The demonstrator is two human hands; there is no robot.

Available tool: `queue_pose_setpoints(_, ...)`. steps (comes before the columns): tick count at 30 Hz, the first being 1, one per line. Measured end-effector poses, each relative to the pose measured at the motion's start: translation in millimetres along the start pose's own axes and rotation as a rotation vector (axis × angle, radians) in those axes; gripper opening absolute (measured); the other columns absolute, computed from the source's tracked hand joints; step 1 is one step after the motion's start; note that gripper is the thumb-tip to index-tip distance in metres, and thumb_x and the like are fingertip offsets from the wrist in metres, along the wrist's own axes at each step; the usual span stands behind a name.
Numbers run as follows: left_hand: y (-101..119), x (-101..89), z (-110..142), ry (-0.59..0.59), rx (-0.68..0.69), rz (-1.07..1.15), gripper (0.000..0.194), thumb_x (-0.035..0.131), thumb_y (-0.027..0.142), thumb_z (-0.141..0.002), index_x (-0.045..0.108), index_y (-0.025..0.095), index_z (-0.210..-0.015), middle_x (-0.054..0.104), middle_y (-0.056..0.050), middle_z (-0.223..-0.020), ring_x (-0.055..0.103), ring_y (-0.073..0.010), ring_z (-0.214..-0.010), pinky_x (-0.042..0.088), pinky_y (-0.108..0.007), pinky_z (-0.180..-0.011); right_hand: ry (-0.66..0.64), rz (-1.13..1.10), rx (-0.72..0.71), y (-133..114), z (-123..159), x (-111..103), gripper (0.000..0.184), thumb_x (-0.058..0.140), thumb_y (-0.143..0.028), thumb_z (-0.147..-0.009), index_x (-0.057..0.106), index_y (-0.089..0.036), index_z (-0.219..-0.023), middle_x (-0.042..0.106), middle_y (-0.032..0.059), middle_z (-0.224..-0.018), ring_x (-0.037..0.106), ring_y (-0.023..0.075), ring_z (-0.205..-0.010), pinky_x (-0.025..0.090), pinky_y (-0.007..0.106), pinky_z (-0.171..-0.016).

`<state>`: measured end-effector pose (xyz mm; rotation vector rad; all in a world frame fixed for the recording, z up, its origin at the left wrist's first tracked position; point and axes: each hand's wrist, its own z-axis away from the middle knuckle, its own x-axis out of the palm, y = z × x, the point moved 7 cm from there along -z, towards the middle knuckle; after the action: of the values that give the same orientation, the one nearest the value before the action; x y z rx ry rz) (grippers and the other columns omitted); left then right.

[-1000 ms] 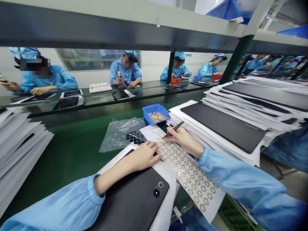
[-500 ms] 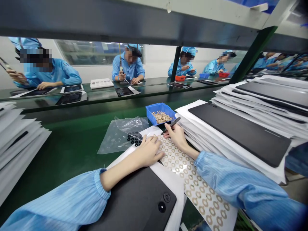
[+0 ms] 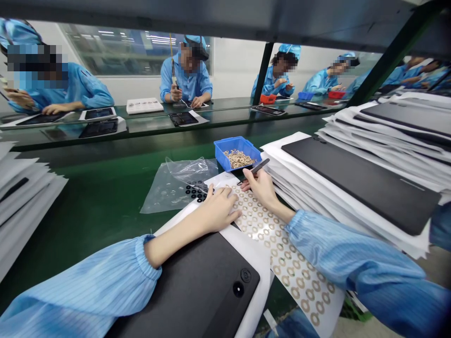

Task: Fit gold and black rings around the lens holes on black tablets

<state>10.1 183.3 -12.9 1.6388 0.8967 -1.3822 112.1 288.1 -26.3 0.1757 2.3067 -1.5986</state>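
lying on white paper (image 3: 259, 258), the black panel (image 3: 197, 286) looks stiff, smooth and easily scratched, best held by its edges; the ring sheet (image 3: 225, 178) beside it seems light and bendy, better steadied at a border. the left hand (image 3: 220, 209) rests palm down, fingers slightly apart, over the panel's far end; the right hand (image 3: 260, 188) pinches slim tweezers (image 3: 260, 165), whose tip gap i cannot tell. a tall stack (image 3: 352, 183) crowds the right side, a clear bag (image 3: 169, 192) lies beyond the left hand, a blue box (image 3: 221, 157) near the tweezers
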Motion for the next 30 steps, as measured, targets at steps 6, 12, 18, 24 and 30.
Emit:
queue_pose_setpoints(6,1.6,-0.5,1.3,0.013,0.024,-0.047,0.037,0.046,0.039,-0.092,0.054,0.012,-0.116,0.054,-0.017,-0.122,0.048,-0.0309,-0.116,0.023,-0.063,-0.102,-0.029,-0.035,-0.018,-0.5,-5.0,4.0,0.033,0.060,-0.047,-0.079,0.053,-0.017,-0.068,0.063,0.0026,-0.051,0.062,0.0170,-0.044,0.050,0.025,-0.046)
queue_pose_setpoints(12,-0.4,-3.2,-2.5,0.046,0.037,-0.031,0.032,0.045,0.034,-0.092,0.057,0.010,-0.110,0.056,-0.017,-0.116,0.052,-0.0314,-0.111,0.024,-0.065,-0.099,-0.099,-0.177,0.074,-32.5,21.2,-8.5,0.042,0.053,-0.053,-0.081,0.053,-0.016,-0.064,0.061,0.0022,-0.055,0.060,0.0121,-0.044,0.051,0.022,-0.045)
queue_pose_setpoints(18,9.3,-33.5,42.3,0.137,0.031,0.061,0.025,0.037,0.020,-0.094,0.056,0.011,-0.107,0.054,-0.013,-0.119,0.047,-0.0240,-0.117,0.036,-0.042,-0.101,-0.549,-0.501,0.408,-66.2,132.5,3.2,0.031,0.058,-0.045,-0.083,0.046,-0.018,-0.077,0.060,-0.0037,-0.048,0.057,0.0099,-0.036,0.047,0.017,-0.035)
queue_pose_setpoints(24,48.7,-40.7,118.9,0.150,0.114,0.290,0.016,0.045,0.012,-0.091,0.055,0.016,-0.102,0.057,-0.007,-0.112,0.047,-0.0175,-0.116,0.039,-0.031,-0.102,-0.397,-0.564,0.433,-48.2,163.0,8.5,0.031,0.049,-0.048,-0.088,0.040,-0.020,-0.078,0.053,-0.0080,-0.040,0.048,0.0060,-0.027,0.039,0.012,-0.029)
queue_pose_setpoints(30,59.6,-32.3,124.9,0.056,0.290,0.295,0.029,0.043,0.007,-0.090,0.055,0.016,-0.114,0.055,-0.009,-0.120,0.038,-0.0202,-0.128,0.028,-0.042,-0.112,-0.369,-0.519,0.437,-47.9,161.5,5.1,0.034,0.050,-0.051,-0.086,0.039,-0.020,-0.079,0.049,-0.0099,-0.038,0.044,0.0056,-0.026,0.037,0.013,-0.028)
